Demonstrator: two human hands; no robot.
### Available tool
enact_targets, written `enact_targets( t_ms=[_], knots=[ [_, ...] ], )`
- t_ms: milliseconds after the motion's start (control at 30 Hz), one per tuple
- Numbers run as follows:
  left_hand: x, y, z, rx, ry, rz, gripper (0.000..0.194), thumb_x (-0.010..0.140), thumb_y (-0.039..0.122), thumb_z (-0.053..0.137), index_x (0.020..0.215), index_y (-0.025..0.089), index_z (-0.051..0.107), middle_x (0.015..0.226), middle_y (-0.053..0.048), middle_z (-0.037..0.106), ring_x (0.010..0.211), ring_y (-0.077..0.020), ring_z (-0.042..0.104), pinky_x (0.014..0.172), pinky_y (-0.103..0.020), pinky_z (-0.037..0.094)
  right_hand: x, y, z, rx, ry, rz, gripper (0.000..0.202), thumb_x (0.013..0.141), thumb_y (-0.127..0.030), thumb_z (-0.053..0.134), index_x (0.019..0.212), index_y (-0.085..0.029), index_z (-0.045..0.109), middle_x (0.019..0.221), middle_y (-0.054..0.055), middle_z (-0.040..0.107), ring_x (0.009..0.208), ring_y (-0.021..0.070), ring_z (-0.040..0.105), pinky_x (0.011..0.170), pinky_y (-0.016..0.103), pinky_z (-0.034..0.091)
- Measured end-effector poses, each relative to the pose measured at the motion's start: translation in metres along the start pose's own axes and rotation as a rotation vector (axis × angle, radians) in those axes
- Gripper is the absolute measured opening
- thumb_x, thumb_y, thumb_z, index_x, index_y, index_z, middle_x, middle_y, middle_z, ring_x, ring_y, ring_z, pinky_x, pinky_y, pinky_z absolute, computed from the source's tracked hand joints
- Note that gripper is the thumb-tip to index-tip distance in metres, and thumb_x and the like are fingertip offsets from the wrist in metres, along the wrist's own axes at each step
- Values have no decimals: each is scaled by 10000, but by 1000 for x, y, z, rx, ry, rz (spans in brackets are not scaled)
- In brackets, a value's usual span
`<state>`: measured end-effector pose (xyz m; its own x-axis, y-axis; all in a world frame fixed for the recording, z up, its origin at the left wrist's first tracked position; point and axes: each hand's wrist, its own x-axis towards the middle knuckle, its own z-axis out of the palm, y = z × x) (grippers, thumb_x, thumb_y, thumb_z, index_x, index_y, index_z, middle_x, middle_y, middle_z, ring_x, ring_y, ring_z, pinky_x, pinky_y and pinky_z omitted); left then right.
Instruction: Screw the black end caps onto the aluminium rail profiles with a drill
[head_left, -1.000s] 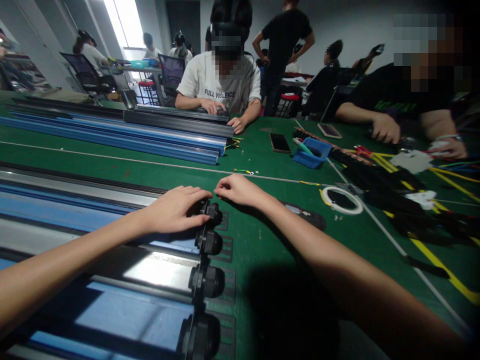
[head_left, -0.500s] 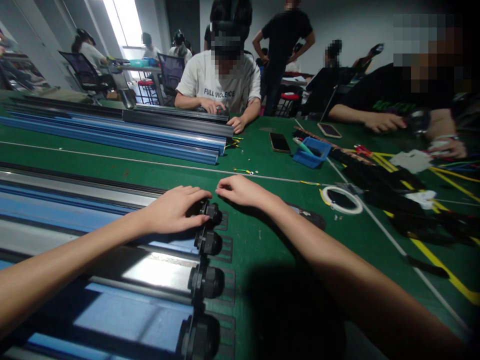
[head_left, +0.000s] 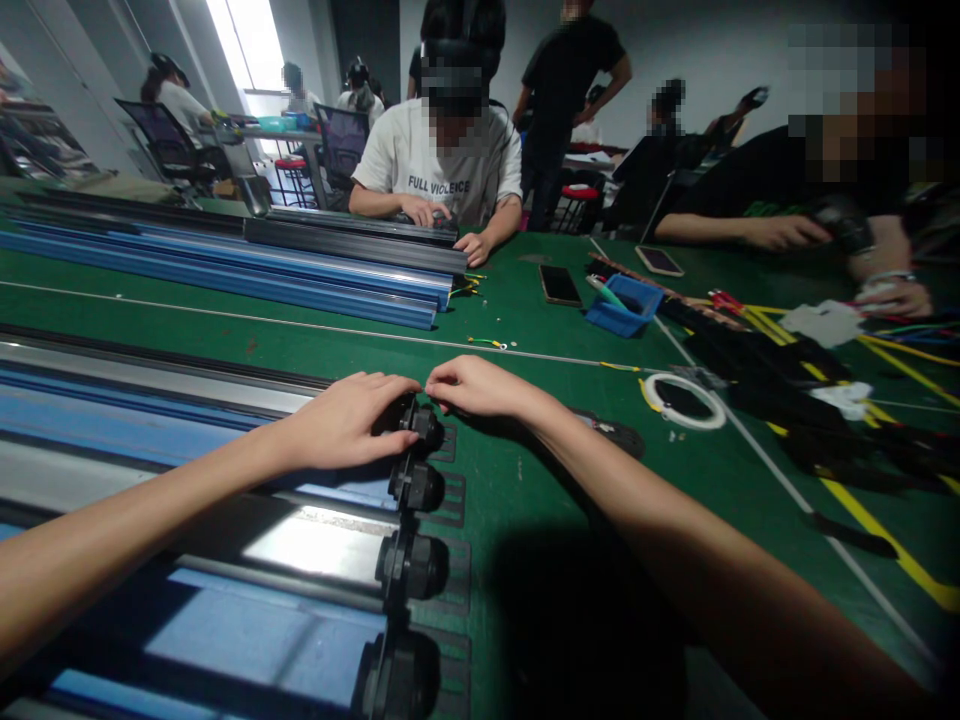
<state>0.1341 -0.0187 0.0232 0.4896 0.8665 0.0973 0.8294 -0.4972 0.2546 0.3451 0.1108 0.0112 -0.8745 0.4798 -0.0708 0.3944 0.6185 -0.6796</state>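
Spreading thumb and fingers, left hand (head_left: 337, 425) rests at farthest black plastic gland (head_left: 428, 430); right hand (head_left: 480, 386) presses fingertips together alongside, contents hidden. 4 glands (head_left: 429, 566) already cap blue-and-silver metal bars (head_left: 322, 542); tightness unclear.

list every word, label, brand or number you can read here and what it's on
"FULL VIOLENCE", its N partly lost in a fold, on the white shirt across the table.
Green lettering on the black shirt at right: too blurred to read.
I can read no other text.
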Motion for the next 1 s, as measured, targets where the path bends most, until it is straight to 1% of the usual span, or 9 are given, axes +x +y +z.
enact_targets(
  t_ms=[133, 367, 567, 733, 800, 900, 1000],
  knots=[
    [-1, 0, 0, 7, 1, -39, 598, 956, 596, 516, 1381, 180, 456, 1119, -124, 653, 1027, -308, 623, 867, -399, 463, 1, -5, 3, -3, 3, -29, 245, 893, -273, 524, 817, -142, 717, 695, 11, 662, 611, 125, 540, 594, 243, 367],
    [-2, 2, -1, 9, 11, -16, 538, 962, 571, 516, 1345, 198, 467, 1099, -108, 656, 1006, -296, 628, 844, -387, 459, -7, -9, 4, -3, 5, -54, 252, 889, -264, 513, 803, -152, 721, 679, -4, 639, 612, 124, 515, 601, 249, 346],
    [-1, 1, 0, 21, 8, -18, 542, 957, 576, 518, 1326, 183, 465, 1098, -107, 653, 1004, -300, 626, 831, -392, 458, -14, -12, 8, 27, -30, -48, 261, 903, -279, 508, 763, -158, 693, 659, -8, 619, 601, 123, 512, 591, 249, 346],
    [-1, 2, 0, 28, -4, -29, 553, 959, 587, 509, 1326, 175, 472, 1095, -110, 649, 1001, -302, 621, 824, -393, 454, -14, -13, 8, 60, -50, -58, 261, 901, -274, 505, 772, -153, 696, 671, -11, 608, 611, 120, 501, 595, 246, 345],
    [-1, 2, -1, 24, -5, -21, 549, 966, 579, 507, 1342, 180, 469, 1119, -108, 647, 1019, -299, 617, 840, -393, 451, -13, -11, 7, 51, -42, -71, 258, 899, -282, 507, 771, -156, 693, 664, -19, 583, 613, 118, 482, 596, 245, 338],
    [0, 2, -1, 11, -7, 13, 536, 979, 551, 504, 1378, 196, 458, 1181, -100, 636, 1061, -289, 605, 884, -395, 444, -13, -10, 6, 33, -33, -82, 267, 896, -292, 508, 719, -159, 657, 623, -31, 518, 591, 111, 431, 579, 246, 314],
    [0, 2, -2, 8, -13, 31, 506, 982, 533, 508, 1360, 198, 480, 1176, -95, 635, 1059, -285, 598, 886, -393, 439, -13, -11, 5, 47, -47, -74, 274, 892, -292, 503, 687, -161, 629, 588, -36, 489, 561, 106, 397, 560, 249, 293]
  ],
)
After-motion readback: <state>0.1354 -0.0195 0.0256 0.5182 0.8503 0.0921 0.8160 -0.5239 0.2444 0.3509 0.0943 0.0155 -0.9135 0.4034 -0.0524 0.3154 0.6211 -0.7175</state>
